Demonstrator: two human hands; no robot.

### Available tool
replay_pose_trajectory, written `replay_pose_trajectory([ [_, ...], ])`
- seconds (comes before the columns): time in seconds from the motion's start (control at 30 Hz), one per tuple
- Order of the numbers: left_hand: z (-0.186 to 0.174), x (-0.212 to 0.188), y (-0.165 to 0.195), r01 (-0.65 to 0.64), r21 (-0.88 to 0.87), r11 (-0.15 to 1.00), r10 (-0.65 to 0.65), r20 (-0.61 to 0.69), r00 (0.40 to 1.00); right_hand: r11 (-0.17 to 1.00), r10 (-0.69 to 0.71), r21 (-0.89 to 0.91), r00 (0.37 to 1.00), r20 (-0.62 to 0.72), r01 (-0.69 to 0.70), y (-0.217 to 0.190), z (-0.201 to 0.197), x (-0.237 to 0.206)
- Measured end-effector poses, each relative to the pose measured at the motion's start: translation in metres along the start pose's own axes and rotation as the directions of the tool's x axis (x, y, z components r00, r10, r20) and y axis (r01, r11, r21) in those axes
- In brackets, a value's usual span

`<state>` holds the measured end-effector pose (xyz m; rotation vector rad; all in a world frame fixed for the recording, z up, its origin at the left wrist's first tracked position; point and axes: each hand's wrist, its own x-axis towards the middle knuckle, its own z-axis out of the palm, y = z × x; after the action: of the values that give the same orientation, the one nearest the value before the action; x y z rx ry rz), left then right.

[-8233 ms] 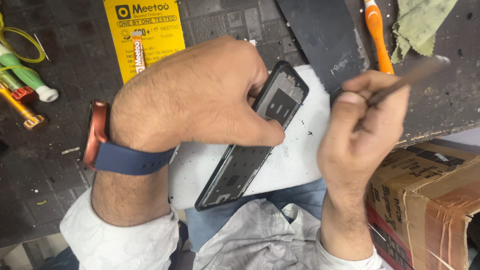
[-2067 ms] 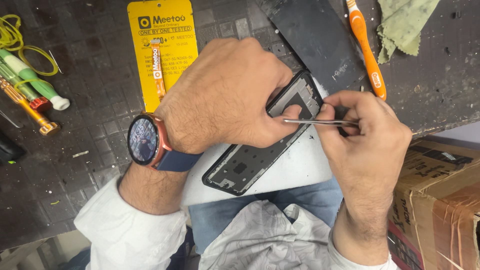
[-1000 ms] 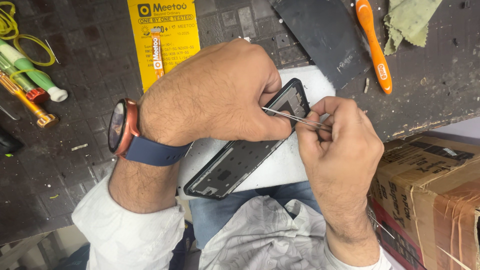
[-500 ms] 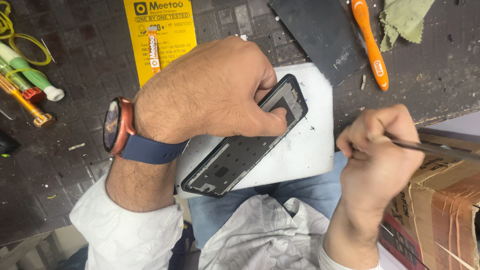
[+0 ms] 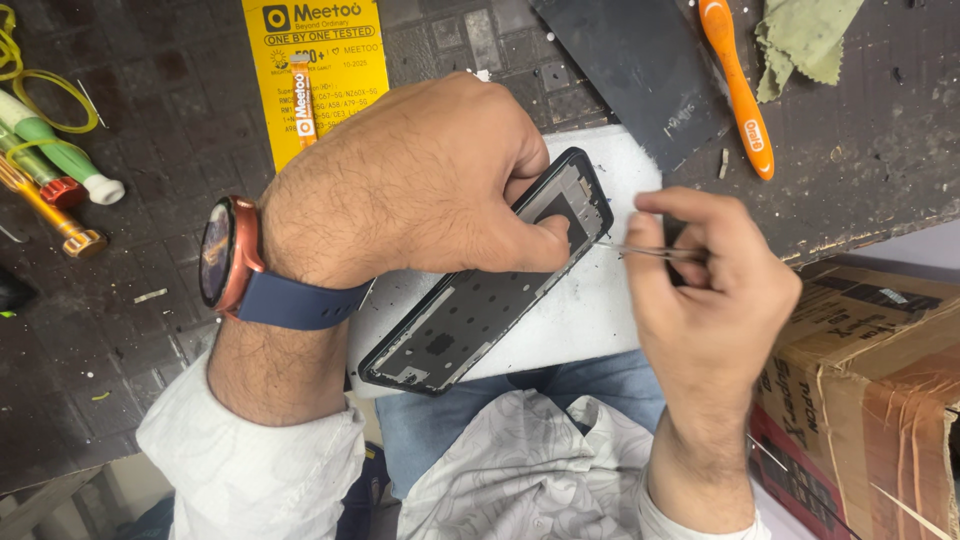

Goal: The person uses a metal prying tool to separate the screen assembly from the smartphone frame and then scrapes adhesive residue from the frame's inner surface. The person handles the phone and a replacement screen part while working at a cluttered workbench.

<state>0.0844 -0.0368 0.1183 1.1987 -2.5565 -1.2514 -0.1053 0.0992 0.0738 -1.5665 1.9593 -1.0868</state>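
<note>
The right hand (image 5: 705,300) pinches tweezers (image 5: 645,250), tips at the top edge of the phone frame (image 5: 490,300). The left hand (image 5: 420,190) clamps that frame on a white pad (image 5: 590,310) overhanging the table edge; bare pad shows between the hands.

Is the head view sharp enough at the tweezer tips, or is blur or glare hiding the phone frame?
Head view: even, soft light, no strong glare; tweezers thin but sharp, tips at the phone frame edge; left hand covers the frame's upper-left part and shades it faintly; right hand in focus; the watch face shows a mild reflection; cardboard box at the right edge is slightly soft.
</note>
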Motion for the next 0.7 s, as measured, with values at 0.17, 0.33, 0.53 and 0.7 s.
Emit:
replay_pose_trajectory([
  [0.17, 0.002, 0.002, -0.002, 0.033, 0.026, 0.999, -0.034, 0.034, 0.999, 0.975, -0.152, -0.153, 0.987, 0.055, 0.159, -0.006, 0.006, 0.007],
  [0.33, 0.004, 0.002, -0.006, -0.011, 0.035, 0.999, 0.011, -0.007, 1.0, 0.948, -0.182, -0.257, 0.982, 0.054, 0.19, -0.015, 0.005, 0.007],
  [0.53, 0.006, 0.003, -0.01, -0.077, 0.025, 0.997, 0.077, -0.024, 0.997, 0.932, -0.208, -0.284, 0.974, 0.086, 0.224, -0.034, 0.002, 0.013],
  [0.7, 0.005, 0.001, -0.013, -0.101, 0.011, 0.995, 0.101, -0.011, 0.995, 0.857, -0.29, -0.389, 0.94, 0.179, 0.338, -0.044, -0.007, 0.028],
])
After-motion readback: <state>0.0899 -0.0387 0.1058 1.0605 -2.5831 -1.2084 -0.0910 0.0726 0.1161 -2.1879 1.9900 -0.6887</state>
